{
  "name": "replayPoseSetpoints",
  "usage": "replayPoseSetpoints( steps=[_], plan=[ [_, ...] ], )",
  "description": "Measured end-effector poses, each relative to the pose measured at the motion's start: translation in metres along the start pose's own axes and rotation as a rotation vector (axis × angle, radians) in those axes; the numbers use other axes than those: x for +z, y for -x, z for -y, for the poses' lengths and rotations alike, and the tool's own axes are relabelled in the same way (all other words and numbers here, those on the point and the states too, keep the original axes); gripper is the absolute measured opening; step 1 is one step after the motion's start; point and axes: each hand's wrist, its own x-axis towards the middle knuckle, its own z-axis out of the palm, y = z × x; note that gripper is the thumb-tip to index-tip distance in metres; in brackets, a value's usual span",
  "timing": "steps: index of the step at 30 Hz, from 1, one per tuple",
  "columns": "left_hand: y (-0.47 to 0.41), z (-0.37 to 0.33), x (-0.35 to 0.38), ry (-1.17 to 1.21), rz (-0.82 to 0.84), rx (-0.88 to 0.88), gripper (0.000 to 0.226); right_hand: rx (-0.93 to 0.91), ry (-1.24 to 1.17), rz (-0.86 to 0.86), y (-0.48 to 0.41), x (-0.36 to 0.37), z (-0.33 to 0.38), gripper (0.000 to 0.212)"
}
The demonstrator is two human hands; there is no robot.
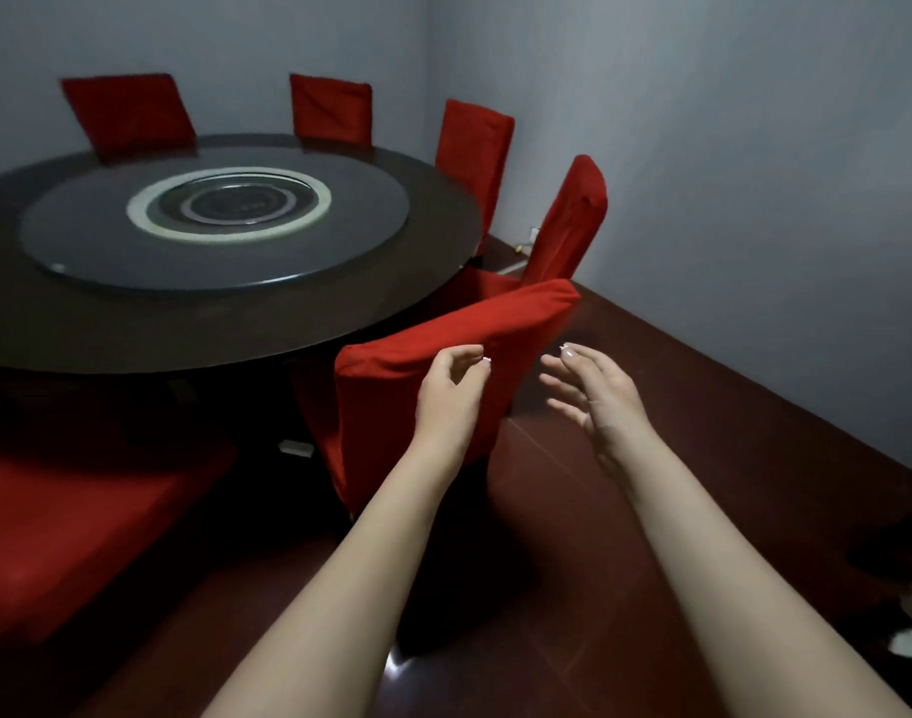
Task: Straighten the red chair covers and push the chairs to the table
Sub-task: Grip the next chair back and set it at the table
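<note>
Obs: nearest chair [386, 432] stands at the near right rim of the round worktop [132, 339]. Its back is towards me and the worktop lies beyond it, far and left. The red cover [469, 323] is on. The top edge of the back runs aslant, from near left to far right, so the chair sits skewed to my line of reach, not square.

Left hand [451, 391]: in front of the back panel, just under the top edge and about midway along it. Fingers loosely curled, thumb and forefinger close together. I cannot tell whether it pinches the cloth or only hovers at it.

Right hand [598, 396]: released, fingers spread, palm turned inward. It is clear of the chair, off the right side of the back, above the dark red floor [728, 458].

Judgement: the left hand is the nearer to the cover. The right hand must go left and far to meet the far right corner. The push should run far and left, square across that slanted edge. Driven straight ahead, the chair would likely swing towards the next chair [573, 220]
</note>
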Motion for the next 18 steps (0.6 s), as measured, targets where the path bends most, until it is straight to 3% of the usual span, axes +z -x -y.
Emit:
replayPoseSetpoints(
  steps=[7,14,18],
  plan=[
    [-0.009,-0.017,0.007,0.002,-0.188,0.019,0.014,-0.017,-0.015,0.247,-0.035,0.020,0.020,0.009],
    [0.014,-0.032,0.053,0.004,-0.407,0.053,0.015,-0.068,0.036,0.543,-0.048,-0.016,0.050,0.025],
    [0.033,-0.040,0.078,-0.029,-0.482,0.084,0.015,-0.050,-0.002,0.579,-0.058,-0.044,0.065,0.023]
  ],
)
